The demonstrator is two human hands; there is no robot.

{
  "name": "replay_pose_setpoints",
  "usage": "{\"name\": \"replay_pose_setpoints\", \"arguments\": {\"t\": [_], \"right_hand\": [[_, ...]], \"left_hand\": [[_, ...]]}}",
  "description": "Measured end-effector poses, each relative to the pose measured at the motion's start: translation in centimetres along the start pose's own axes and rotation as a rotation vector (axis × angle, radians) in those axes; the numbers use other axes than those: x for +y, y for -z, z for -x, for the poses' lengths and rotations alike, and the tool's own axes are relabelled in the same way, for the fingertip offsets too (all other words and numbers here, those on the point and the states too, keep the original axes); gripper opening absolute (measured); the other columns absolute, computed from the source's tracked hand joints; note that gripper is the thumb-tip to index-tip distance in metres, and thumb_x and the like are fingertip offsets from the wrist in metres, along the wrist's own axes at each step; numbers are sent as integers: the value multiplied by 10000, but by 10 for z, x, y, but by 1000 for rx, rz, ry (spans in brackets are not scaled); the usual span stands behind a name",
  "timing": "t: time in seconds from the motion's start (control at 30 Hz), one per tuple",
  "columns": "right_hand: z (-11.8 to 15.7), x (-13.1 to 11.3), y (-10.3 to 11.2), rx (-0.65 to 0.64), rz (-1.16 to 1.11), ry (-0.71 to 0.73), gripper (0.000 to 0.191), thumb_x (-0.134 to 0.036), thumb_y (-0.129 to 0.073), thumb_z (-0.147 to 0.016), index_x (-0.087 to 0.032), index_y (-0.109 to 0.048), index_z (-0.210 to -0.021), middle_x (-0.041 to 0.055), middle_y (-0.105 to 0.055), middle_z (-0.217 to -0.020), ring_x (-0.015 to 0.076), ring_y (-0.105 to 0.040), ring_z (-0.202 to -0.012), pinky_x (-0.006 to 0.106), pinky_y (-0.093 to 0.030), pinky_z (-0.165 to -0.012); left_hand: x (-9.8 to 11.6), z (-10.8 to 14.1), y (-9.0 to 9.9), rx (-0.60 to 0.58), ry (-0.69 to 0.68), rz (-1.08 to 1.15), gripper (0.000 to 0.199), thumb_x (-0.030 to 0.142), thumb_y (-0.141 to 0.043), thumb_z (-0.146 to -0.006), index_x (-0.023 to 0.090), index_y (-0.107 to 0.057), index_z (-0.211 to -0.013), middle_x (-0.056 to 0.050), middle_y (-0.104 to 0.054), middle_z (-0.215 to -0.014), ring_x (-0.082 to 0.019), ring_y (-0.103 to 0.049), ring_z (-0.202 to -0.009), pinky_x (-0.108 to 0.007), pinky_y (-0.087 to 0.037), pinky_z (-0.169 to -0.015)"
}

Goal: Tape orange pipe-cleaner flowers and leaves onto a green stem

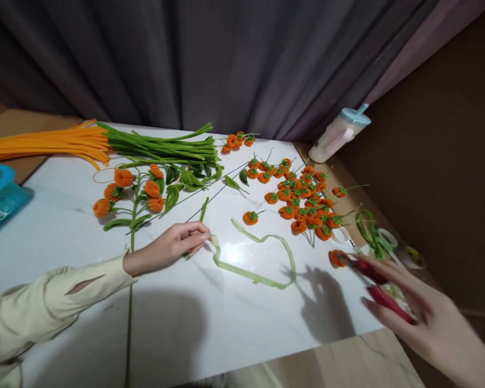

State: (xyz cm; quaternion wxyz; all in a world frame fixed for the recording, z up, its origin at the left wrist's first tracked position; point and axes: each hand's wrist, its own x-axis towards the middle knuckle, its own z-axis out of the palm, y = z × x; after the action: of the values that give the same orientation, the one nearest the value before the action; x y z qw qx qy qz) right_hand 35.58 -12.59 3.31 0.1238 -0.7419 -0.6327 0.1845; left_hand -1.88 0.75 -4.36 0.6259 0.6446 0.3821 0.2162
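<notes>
My left hand (188, 238) is closed in a pinch on a short green pipe-cleaner stem (204, 209), which sticks up past the fingers. From the same fingertips a pale green strip of floral tape (242, 274) runs out and loops over the white tabletop. At the right, my right hand (424, 307) holds red-handled pliers (390, 304), blurred by motion, with the handles spread. Their tip is over or against an orange pipe-cleaner flower (336, 258); I cannot tell whether it grips it. Left of my left hand lies an assembled stem (135, 207) with several orange flowers and green leaves.
Loose orange flowers (301, 196) crowd the right half of the table. Green pipe cleaners (161, 148) and orange ones (44, 141) lie at the back left. A blue basket (2, 199) stands at the left edge, a lidded cup (339, 132) at the back right. Tape rolls (387, 238) lie right.
</notes>
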Motion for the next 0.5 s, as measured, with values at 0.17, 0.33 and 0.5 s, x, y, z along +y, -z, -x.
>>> {"name": "replay_pose_setpoints", "arguments": {"t": [0.17,0.33,0.5], "right_hand": [[-58,-68,-16,-345,69,497,426,-260,-587,-753,-187,-617,-1171,134,-593,-1226,295,-592,-1093,366,-499,-899],[-110,-114,-27,-586,25,617,280,-207,-619,-728,-175,-679,-1000,85,-651,-952,216,-613,-822,284,-482,-706],[-138,-126,-35,-762,19,671,247,-197,-645,-702,-157,-677,-944,58,-632,-912,189,-579,-783,262,-434,-674]], "left_hand": [[-4,1,0,9,-34,-29,301,415,-483,-918,137,-578,-848,37,-448,-585,-100,-397,-554,-245,-306,-544],[-10,1,0,-19,-66,-41,295,406,-456,-927,135,-571,-950,36,-468,-588,-103,-405,-545,-235,-295,-517],[-8,0,2,-57,-131,-84,285,367,-395,-957,147,-548,-861,35,-471,-616,-97,-401,-563,-238,-325,-565]]}}
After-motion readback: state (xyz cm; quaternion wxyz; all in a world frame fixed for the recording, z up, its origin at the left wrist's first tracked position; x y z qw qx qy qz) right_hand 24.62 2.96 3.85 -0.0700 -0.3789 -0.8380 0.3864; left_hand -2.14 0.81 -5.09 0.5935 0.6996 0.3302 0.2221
